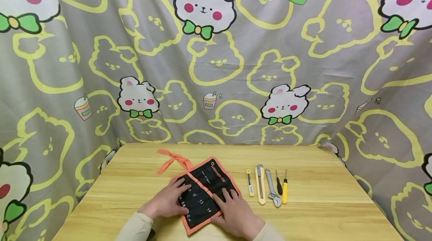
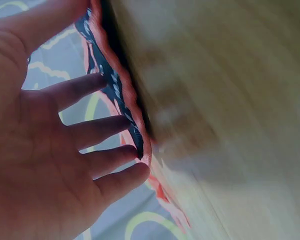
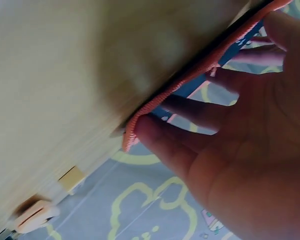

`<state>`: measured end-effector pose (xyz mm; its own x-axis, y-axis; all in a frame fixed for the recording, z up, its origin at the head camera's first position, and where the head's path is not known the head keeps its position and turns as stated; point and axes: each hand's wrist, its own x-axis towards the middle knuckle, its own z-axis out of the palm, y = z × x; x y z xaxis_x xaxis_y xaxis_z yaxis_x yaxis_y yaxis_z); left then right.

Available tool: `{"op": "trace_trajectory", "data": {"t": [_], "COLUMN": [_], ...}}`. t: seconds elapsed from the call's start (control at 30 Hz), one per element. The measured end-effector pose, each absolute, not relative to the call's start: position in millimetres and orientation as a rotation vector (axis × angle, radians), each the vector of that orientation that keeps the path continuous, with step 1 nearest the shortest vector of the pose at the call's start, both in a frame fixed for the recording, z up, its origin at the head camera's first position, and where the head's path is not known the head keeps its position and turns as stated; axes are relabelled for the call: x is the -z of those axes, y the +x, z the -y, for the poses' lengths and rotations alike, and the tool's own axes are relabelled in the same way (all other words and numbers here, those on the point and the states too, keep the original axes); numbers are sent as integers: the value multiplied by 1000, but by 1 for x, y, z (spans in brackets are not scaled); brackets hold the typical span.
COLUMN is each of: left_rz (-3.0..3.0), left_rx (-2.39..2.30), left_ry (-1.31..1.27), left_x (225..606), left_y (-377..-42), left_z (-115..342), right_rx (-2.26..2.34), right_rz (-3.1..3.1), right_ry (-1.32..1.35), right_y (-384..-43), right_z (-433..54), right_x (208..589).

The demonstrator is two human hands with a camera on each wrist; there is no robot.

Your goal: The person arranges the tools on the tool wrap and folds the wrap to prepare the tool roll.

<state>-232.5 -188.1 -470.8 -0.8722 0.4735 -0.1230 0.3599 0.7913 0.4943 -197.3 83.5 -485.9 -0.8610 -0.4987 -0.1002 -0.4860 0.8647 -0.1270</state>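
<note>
A black fabric tool roll (image 1: 199, 205) with orange edging lies spread out and turned at an angle on the wooden table. White numbers such as 12, 13 and 14 mark its pockets. My left hand (image 1: 168, 199) rests on its left side, and in the left wrist view the fingers (image 2: 97, 127) are spread and touch its edge. On the right side of the roll lies my right hand (image 1: 236, 213); the right wrist view shows its fingers (image 3: 165, 145) loosely extended along the orange edge. Orange tie straps (image 1: 172, 156) trail off the far left corner.
Right of the roll, a row of tools lies on the table (image 1: 324, 207): a slim yellow-and-white case (image 1: 249, 183), a utility knife (image 1: 260, 186), an adjustable wrench (image 1: 272, 190), a black screwdriver (image 1: 279, 186) and a yellow screwdriver (image 1: 285, 192). A patterned curtain (image 1: 216, 72) hangs behind.
</note>
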Motion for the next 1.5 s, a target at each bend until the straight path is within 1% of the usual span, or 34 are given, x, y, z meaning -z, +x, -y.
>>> {"op": "trace_trajectory", "data": {"t": [0.3,0.47,0.67,0.77,1.03,1.5], "left_rz": [-2817,-2820,-2750,-2719,-2698,-2697], "left_rx": [-664,-651,-691,-712,-732,-664], "left_ry": [537,511,527,531,567,570], "left_x": [468,469,468,468,470,471], "left_y": [-231,-230,-229,-227,-226,-226], "left_z": [187,188,190,191,188,179], "right_rx": [104,163,215,223,244,74], "right_rz": [-2813,-2810,-2963,-2977,-2917,-2882], "right_ry": [-654,-721,-875,-900,-846,-767], "right_y": [-183,-182,-193,-197,-199,-188], "right_z": [-69,-69,-80,-86,-91,-81], "right_x": [484,478,480,481,480,478]}}
